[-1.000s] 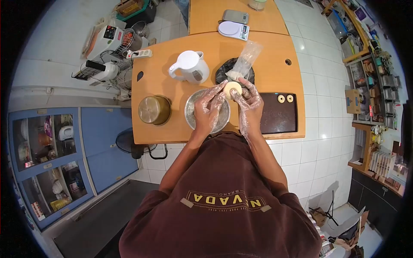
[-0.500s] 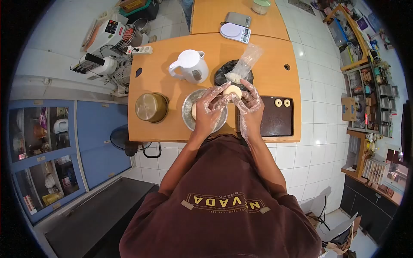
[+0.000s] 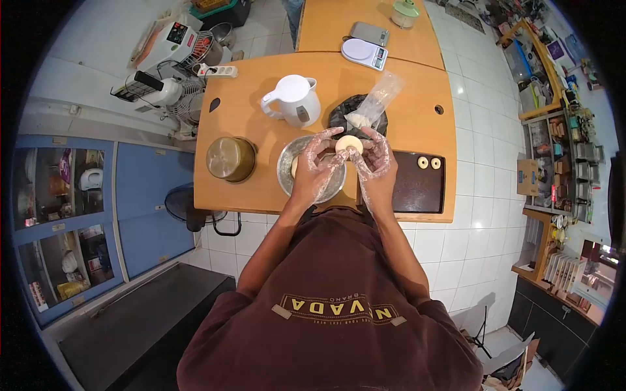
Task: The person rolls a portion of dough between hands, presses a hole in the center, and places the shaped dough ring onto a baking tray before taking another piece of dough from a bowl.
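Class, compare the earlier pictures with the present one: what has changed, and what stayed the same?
The left hand and right hand have brought their thumbs together at the near edge of the pale disc, still held. Both rings on the tray, the kettle and the bowl stayed put; the view shifted slightly.
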The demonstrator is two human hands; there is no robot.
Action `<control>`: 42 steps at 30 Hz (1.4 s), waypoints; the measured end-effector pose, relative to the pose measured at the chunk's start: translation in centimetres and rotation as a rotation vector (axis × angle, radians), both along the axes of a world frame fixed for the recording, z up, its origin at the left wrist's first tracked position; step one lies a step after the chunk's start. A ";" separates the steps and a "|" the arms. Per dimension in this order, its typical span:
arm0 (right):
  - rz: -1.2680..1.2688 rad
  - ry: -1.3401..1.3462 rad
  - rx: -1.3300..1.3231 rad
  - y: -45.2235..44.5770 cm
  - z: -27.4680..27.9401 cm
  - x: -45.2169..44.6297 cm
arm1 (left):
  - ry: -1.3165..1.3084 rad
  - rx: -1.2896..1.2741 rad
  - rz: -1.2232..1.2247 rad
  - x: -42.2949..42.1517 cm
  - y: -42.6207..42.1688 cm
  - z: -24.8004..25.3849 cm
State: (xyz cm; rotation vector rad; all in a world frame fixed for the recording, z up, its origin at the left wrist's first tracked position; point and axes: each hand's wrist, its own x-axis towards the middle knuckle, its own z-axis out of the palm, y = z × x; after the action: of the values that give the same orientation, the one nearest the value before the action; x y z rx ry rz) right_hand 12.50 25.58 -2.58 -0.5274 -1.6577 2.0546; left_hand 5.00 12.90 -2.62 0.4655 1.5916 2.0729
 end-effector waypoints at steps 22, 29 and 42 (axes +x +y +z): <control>0.045 0.051 -0.049 0.3 0.1 -0.2 | -0.110 0.046 -0.030 -0.3 0.0 1.0; -0.005 0.029 -0.002 0.1 0.0 -0.2 | -0.049 0.021 -0.079 -0.8 0.0 0.0; 0.096 -0.055 0.132 1.7 -0.2 0.3 | 0.145 -0.142 -0.146 -1.2 -0.7 0.5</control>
State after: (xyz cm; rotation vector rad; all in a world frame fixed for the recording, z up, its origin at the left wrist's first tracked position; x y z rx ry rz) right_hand 12.78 27.25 -2.82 -0.4715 -1.8690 1.9951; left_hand 3.82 12.21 -2.15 0.6726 1.7188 1.8405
